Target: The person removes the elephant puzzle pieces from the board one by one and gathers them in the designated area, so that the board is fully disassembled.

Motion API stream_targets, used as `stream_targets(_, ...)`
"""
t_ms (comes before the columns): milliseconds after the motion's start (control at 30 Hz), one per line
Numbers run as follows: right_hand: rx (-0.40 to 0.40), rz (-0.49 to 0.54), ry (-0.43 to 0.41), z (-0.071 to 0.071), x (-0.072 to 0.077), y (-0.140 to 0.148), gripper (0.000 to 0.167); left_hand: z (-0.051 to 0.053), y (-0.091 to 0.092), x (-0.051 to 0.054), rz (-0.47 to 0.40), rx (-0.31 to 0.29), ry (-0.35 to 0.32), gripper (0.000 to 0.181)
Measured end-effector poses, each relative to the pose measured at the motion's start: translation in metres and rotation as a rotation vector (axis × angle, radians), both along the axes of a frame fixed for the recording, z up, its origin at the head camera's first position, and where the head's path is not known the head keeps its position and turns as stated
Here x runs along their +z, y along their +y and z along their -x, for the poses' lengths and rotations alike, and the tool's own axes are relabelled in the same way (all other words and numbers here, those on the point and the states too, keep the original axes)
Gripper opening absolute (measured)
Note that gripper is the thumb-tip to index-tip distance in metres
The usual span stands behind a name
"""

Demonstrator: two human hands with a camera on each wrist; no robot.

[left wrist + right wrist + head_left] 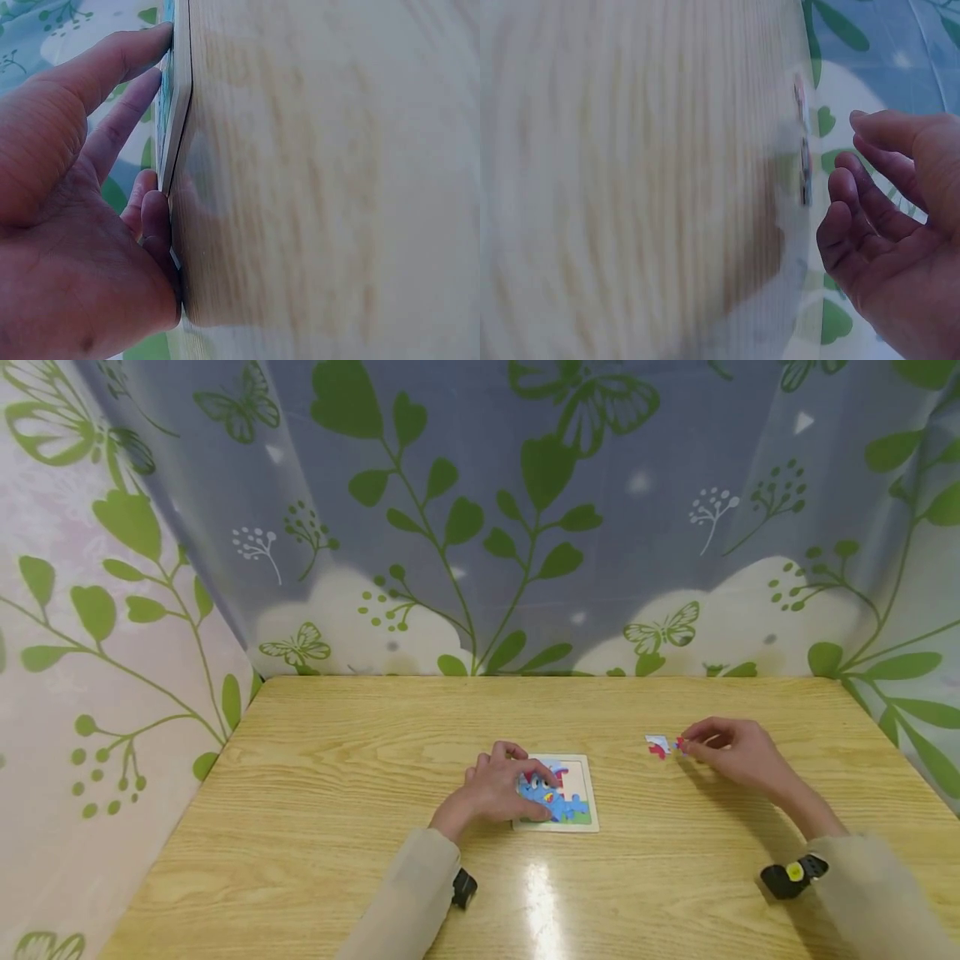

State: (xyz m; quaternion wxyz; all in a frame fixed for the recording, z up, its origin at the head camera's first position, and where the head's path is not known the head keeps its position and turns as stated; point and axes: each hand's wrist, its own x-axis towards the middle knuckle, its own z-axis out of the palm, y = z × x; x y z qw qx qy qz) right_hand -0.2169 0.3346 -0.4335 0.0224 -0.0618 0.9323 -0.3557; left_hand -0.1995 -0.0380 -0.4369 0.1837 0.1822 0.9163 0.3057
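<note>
A square jigsaw puzzle board [591, 820] with a pale frame and a blue cartoon figure lies on the table. Bare backing shows in its upper right part. Over its left side, my left hand [495, 787] touches the picture with thumb and forefinger; in the left wrist view other fingers rest by the board's edge [180, 112]. To the right lie a white and red puzzle piece [657, 745] and a red and blue piece [680, 744]. My right hand [738, 756] hovers close by, and the right wrist view shows its bent fingers [840, 225] apart from the pieces.
The wooden table [315, 827] reaches back to a blue and white curtain [480, 543] printed with green leaves and butterflies. Patterned cloth [90, 693] also hangs along the left side. A black wrist camera [787, 878] sits at the right cuff.
</note>
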Motion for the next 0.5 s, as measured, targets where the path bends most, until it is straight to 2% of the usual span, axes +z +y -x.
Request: stream_targets(500, 0.087, 0.058, 0.019, -0.024, 0.001, -0.032, 0.022, 0.0, 0.0, -0.002, -0.004, -0.001, 0.008, 0.031)
